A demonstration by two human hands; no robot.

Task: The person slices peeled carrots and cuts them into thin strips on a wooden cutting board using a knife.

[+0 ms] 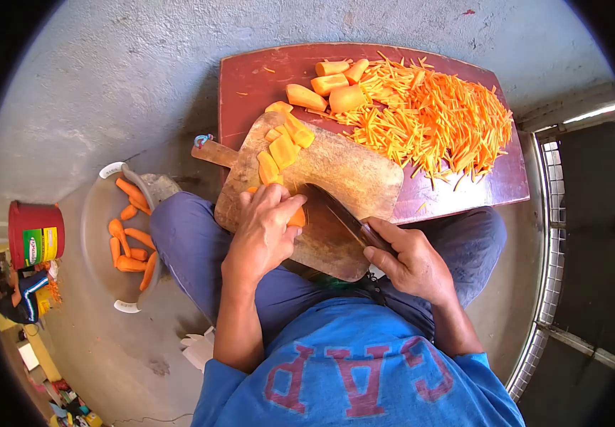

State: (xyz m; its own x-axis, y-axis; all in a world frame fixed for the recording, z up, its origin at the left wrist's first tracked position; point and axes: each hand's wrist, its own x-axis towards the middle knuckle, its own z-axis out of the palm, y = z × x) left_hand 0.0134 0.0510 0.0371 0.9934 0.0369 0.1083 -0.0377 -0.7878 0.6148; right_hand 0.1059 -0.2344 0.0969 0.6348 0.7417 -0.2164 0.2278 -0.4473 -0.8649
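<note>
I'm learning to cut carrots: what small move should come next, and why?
Probably bring the knife over to the carrot for another cut: the left hand steadies it on the board, the right hand grips the knife close beside it, and slices already lie there.

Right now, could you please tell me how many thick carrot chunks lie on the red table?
5: back-left chunk, back-right chunk, middle chunk, front-left chunk and front-right chunk, all at the left end of the carrot shreds, which may hide more.
</note>
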